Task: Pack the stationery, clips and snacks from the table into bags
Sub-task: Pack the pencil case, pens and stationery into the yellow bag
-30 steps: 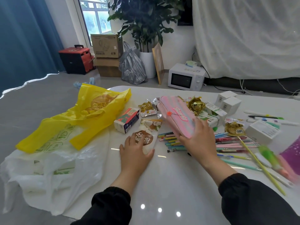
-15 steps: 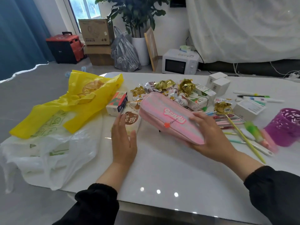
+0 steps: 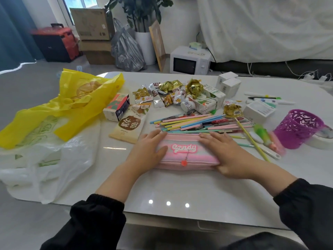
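Observation:
A pink pencil case (image 3: pixel 183 154) marked "Candy" lies flat on the white table (image 3: pixel 180 192) in front of me. My left hand (image 3: pixel 146 151) grips its left end and my right hand (image 3: pixel 228 156) its right end. Just behind it lies a heap of coloured pens and pencils (image 3: pixel 196 122). Further back sit snack packets (image 3: pixel 162 95), a cream snack pouch (image 3: pixel 128 126) and a small carton (image 3: pixel 118 107). A yellow bag (image 3: pixel 72 103) and a white plastic bag (image 3: pixel 48 159) lie at the left.
A purple cut-out pen cup (image 3: pixel 298 131) stands at the right, with white boxes (image 3: pixel 258 111) and markers (image 3: pixel 268 101) behind it. Small white boxes (image 3: pixel 228 84) sit at the back. Beyond the table are a microwave (image 3: pixel 190 60), cardboard boxes (image 3: pixel 92 24) and a plant.
My right hand has brought the pink pencil case down from the air and laid it flat on the table near me. My left hand has left the cream snack pouch and taken its left end.

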Tool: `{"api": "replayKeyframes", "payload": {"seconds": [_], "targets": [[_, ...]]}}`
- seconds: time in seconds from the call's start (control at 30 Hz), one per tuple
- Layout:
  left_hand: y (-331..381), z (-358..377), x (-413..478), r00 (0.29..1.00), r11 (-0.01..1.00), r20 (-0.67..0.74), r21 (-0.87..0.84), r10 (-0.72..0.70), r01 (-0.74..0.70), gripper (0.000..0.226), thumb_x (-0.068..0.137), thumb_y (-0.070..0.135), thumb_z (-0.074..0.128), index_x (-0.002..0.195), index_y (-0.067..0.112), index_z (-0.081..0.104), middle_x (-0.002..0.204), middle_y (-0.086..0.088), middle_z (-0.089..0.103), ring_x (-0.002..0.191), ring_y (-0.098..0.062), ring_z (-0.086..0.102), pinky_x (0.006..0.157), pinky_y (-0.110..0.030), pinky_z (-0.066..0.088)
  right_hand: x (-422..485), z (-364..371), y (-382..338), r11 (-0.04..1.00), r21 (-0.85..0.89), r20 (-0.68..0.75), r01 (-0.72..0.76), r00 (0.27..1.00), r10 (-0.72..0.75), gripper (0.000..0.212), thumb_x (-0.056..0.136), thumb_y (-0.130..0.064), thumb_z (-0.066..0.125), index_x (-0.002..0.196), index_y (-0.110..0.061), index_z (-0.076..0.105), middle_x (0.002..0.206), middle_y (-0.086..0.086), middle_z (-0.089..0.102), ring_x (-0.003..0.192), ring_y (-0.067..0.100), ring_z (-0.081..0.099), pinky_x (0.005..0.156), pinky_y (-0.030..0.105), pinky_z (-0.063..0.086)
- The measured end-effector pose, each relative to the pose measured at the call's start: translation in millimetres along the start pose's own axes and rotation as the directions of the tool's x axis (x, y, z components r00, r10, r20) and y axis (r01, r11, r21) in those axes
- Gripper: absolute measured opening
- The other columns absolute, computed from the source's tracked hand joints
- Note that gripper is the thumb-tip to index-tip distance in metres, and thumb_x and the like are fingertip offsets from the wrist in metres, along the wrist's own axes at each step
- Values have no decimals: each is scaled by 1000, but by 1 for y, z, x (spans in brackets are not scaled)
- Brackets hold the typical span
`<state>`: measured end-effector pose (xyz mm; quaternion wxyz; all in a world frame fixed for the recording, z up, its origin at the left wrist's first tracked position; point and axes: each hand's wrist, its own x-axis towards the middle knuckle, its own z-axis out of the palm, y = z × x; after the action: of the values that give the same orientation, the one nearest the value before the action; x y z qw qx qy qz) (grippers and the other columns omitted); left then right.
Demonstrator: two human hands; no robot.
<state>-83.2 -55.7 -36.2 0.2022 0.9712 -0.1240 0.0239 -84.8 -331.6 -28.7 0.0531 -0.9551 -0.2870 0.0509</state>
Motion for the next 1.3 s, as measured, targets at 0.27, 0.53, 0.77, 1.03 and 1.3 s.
{"api": "replayKeyframes", "payload": {"seconds": [0.27, 0.53, 0.77, 1.03, 1.3], "targets": [[41, 41, -14, 959, 975, -278, -222, -47, -16, 54, 88, 36, 33, 132, 12, 54, 132, -7, 55, 116, -24, 47, 98, -27, 34, 29, -15, -15, 972, 143, -182, -186, 960, 211, 65, 92, -60, 27, 144, -24, 34, 141, 0, 46, 129, 18, 38, 107, 36, 30], [8, 12, 75, 970, 893, -43, -401, -241, 204, 47, 102, 34, 31, 147, 22, 31, 153, 0, 32, 142, -15, 23, 117, -37, 19, 39, -2, -13, 960, -101, -32, -261, 965, 259, 71, 92, -62, 17, 152, -25, 10, 160, 0, 7, 147, 19, 1, 119, 44, -1], [14, 19, 123, 950, 977, 270, -93, -159, 191, 52, 94, 26, 44, 145, 19, 35, 145, -5, 41, 131, -28, 36, 110, -43, 31, 39, 1, -10, 958, -114, -12, -264, 964, 264, 71, 92, -62, 16, 152, -24, 12, 160, 0, 8, 147, 18, 6, 118, 43, 2], [22, 24, 109, 974, 970, 227, -232, -19, 74, 40, 91, 12, 58, 130, 19, 57, 131, -3, 53, 120, -19, 47, 97, -21, 32, 28, -4, 2, 957, -120, -15, -262, 965, 262, 95, 68, -67, -6, 149, -25, 23, 158, -2, 19, 145, 15, 16, 117, 42, 7], [26, 11, 97, 928, 971, 360, -239, 92, -3, 45, 88, 11, 62, 131, 26, 56, 133, 1, 55, 109, -11, 46, 94, -23, 32, 14, -7, 1, 968, -55, -52, -247, 968, 244, 90, 71, -69, 6, 147, -25, 28, 157, -3, 21, 143, 15, 18, 116, 41, 10]]}}
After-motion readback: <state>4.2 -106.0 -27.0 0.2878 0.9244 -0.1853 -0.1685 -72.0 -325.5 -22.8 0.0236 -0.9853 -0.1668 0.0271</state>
